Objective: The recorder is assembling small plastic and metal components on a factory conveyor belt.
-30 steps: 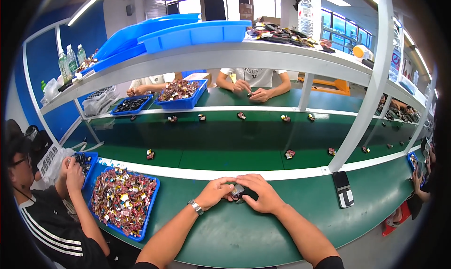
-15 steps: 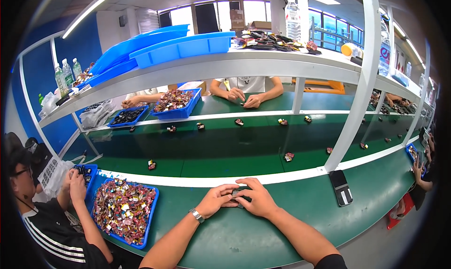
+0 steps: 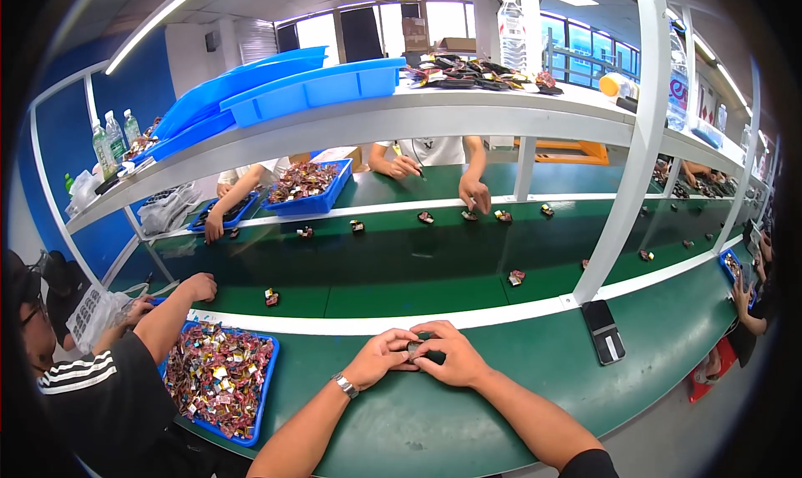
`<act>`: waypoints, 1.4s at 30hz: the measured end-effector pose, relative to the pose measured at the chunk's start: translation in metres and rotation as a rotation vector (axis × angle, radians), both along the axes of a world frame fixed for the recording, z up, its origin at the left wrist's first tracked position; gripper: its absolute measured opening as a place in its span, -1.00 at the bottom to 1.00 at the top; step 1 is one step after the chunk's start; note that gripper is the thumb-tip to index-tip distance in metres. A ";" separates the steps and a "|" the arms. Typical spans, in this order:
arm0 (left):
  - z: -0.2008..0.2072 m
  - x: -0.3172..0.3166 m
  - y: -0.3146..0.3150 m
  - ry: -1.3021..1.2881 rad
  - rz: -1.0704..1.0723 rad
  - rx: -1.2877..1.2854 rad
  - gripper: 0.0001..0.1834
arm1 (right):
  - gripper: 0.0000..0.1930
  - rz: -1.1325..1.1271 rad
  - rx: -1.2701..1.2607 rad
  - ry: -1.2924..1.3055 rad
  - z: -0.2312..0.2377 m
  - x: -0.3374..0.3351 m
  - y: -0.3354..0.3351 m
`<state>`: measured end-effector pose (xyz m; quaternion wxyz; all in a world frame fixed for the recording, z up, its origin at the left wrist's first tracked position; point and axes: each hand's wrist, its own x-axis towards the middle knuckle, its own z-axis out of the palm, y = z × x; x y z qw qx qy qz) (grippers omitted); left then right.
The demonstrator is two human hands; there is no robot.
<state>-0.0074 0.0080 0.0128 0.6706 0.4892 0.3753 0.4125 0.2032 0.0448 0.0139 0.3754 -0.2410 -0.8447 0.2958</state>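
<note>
Over the green tabletop (image 3: 401, 428), my left hand (image 3: 374, 361) and my right hand (image 3: 453, 357) meet with curled fingers. Between the fingertips of both is a small dark grey, flat part (image 3: 413, 349), mostly covered, so its exact kind is unclear. A wristwatch with a metal band (image 3: 345, 384) is on my left wrist. To the left of my left hand stands a blue tray (image 3: 271, 369) heaped with small reddish, yellow and white wired pieces (image 3: 219, 378).
A white rail (image 3: 376, 321) separates my tabletop from a dark green belt (image 3: 376, 265) carrying several small assemblies (image 3: 516, 277). A black phone-like device (image 3: 603, 332) lies at right beside a white post (image 3: 622, 202). A co-worker's arm (image 3: 171, 315) reaches in at left; another person's hand (image 3: 474, 195) is across the belt.
My hands stay together on the dark part, fingers shifted slightly. The left co-worker's arm has stretched toward the belt. Across from me, a person's hand has come down onto the belt's far side.
</note>
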 end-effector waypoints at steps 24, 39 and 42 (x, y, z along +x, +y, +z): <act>-0.017 -0.003 0.000 -0.035 0.096 0.106 -0.88 | -0.86 0.050 -0.293 0.184 -0.018 -0.006 0.009; -0.003 0.010 -0.004 0.036 0.134 0.050 -0.82 | -0.90 -0.041 0.011 -0.073 -0.001 -0.003 0.000; -0.006 0.008 -0.002 0.061 0.134 0.048 -0.75 | -0.90 -0.077 0.080 -0.074 0.001 -0.006 -0.003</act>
